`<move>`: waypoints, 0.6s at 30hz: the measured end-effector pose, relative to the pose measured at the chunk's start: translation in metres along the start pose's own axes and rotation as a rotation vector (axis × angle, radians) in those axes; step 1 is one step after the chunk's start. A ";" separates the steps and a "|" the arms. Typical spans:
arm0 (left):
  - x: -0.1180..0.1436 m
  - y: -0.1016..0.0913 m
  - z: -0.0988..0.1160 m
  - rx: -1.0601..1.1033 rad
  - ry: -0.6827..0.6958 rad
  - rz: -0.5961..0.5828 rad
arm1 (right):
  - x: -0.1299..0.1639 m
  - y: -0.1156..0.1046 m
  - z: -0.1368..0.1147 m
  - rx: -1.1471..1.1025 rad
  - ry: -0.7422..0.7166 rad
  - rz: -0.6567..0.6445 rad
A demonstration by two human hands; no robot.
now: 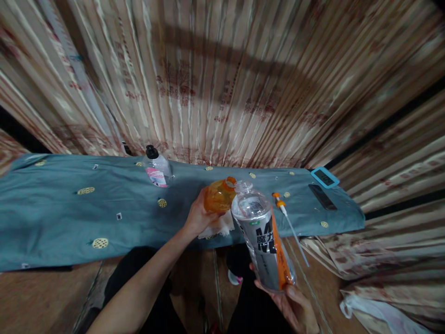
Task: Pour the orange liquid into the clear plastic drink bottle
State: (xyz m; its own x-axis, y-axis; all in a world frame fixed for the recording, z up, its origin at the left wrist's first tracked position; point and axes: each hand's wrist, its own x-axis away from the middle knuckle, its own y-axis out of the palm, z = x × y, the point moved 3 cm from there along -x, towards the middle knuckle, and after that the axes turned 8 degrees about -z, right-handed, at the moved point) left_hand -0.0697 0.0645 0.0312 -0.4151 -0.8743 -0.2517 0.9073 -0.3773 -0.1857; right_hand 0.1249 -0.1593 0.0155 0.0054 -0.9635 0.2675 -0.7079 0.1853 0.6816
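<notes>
My left hand (199,215) is wrapped round an orange see-through bottle (219,196), whose uncapped mouth tips to the right. In my right hand (290,304) is a large clear plastic drink bottle (266,248) with a silver and orange label, gripped near its base. Its open neck leans up and left, close beside the orange bottle's mouth; I cannot tell whether the two touch. Beneath the orange bottle lies a white tissue (220,226). A pump head (279,200) with an orange collar and a long pale tube lies to the right, its tube end past the cloth's edge.
A clear bottle with a black cap (158,169) stands at the left on the green cloth-covered table (132,227). To the right lie a blue-framed digital timer or clock (325,177) and a dark phone-like slab (322,197). Curtains (208,83) hang behind and at the right.
</notes>
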 end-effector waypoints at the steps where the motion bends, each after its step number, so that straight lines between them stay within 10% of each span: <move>1: 0.000 0.000 0.000 -0.004 -0.001 -0.001 | 0.000 0.000 -0.001 0.004 0.000 -0.004; 18: -0.002 -0.002 -0.004 -0.025 -0.015 -0.008 | 0.007 -0.001 -0.009 0.049 -0.027 -0.026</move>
State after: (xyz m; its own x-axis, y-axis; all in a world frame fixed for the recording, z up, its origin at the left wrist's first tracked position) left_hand -0.0706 0.0686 0.0283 -0.4209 -0.8758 -0.2361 0.9020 -0.3766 -0.2112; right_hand 0.1324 -0.1648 0.0226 0.0057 -0.9729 0.2313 -0.7413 0.1511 0.6539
